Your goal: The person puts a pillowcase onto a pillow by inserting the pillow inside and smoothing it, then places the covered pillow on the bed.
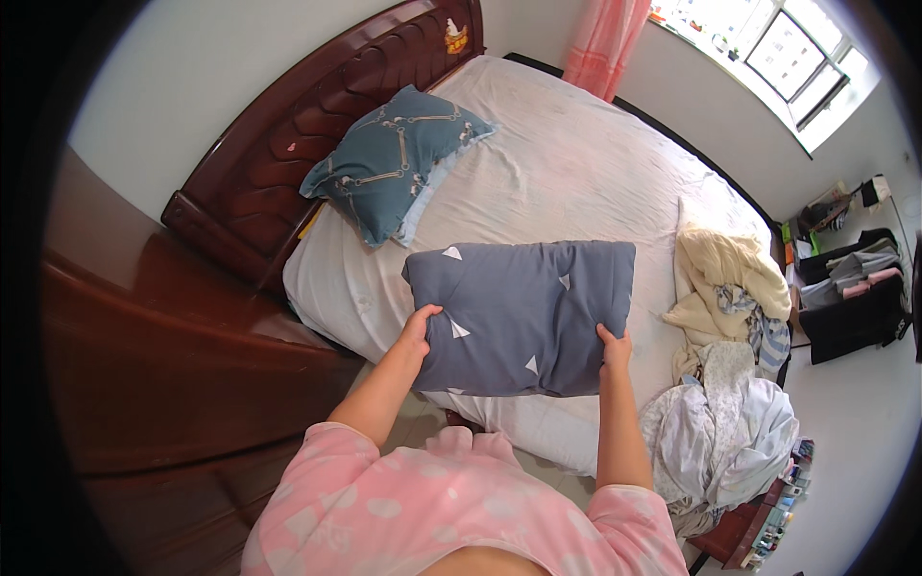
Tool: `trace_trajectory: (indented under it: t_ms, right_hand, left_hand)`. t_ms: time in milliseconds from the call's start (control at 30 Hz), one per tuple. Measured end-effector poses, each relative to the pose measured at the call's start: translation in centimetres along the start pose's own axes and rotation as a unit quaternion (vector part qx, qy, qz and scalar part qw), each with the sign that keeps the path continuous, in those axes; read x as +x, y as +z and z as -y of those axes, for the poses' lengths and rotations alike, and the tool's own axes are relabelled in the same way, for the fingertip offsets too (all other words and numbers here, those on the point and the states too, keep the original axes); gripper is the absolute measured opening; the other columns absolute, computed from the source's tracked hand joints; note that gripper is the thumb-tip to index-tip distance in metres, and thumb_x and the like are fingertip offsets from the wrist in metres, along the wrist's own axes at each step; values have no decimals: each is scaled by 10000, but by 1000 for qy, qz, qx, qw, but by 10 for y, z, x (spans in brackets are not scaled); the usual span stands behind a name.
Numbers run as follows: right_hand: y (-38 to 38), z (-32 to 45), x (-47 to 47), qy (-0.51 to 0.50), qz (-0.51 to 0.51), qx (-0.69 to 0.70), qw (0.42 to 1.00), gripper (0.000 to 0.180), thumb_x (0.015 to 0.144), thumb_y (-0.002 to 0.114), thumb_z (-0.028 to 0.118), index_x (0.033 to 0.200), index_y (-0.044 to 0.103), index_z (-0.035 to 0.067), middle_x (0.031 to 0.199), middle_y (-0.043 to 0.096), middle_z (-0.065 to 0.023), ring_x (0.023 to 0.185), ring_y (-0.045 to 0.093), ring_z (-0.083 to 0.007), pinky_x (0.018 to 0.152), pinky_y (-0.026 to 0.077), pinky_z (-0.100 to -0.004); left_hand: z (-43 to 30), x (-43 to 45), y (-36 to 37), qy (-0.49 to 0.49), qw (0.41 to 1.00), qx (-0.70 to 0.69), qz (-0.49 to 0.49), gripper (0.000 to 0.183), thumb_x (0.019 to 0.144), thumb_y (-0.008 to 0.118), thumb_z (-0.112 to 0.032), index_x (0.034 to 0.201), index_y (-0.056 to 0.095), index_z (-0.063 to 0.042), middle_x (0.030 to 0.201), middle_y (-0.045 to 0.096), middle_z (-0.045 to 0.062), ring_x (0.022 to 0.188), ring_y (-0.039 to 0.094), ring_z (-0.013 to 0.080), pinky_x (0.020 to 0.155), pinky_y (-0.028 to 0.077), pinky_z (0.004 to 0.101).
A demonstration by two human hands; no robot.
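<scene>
A grey-blue pillow (508, 317) with white triangles is held out in front of me, above the near part of the bed. My left hand (419, 330) grips its left side, thumb on top. On the opposite side, my right hand (614, 347) holds the pillow the same way; the fingers of both hands are mostly hidden beneath it. Beyond it, a teal pillow (382, 155) with a belt-like print lies near the headboard, over a pale blue layer. A wrinkled white sheet (569, 165) covers the mattress.
The dark carved wooden headboard (288, 162) stands at the left, near a brown wooden cabinet (187, 360). A cream quilt (731, 273) and crumpled floral bedding (720, 432) are heaped at the right. Hanging clothes (857, 288), a pink curtain (601, 47) and a window (789, 57) lie beyond.
</scene>
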State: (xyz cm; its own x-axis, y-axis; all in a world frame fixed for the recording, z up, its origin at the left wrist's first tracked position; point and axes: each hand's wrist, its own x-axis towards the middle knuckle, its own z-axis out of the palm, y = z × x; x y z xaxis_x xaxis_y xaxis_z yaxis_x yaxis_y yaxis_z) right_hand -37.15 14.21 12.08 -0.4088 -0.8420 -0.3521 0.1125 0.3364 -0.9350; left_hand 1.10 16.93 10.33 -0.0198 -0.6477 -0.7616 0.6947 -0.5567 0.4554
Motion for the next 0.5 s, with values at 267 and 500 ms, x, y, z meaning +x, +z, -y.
trace_trajectory:
  t_ms: [267, 500]
  right_hand:
    - [107, 33, 26, -27, 74, -50, 996, 468, 706, 717, 64, 1137, 548, -3, 1022, 623, -111, 901, 595, -207, 813, 455, -305]
    - [236, 29, 43, -59, 103, -118, 986, 508, 691, 737, 151, 1148, 564, 14, 1026, 639, -127, 962, 596, -245, 866, 429, -333]
  left_hand:
    - [-51, -16, -34, 55, 995, -76, -31, 421, 712, 636, -208, 1069, 566, 3, 1028, 620, 139, 952, 590, 303, 905, 445, 461]
    - [-107, 17, -96, 71, 984, -156, -58, 407, 708, 637, -197, 1052, 569, 9, 1037, 611, 138, 966, 580, 301, 915, 443, 444]
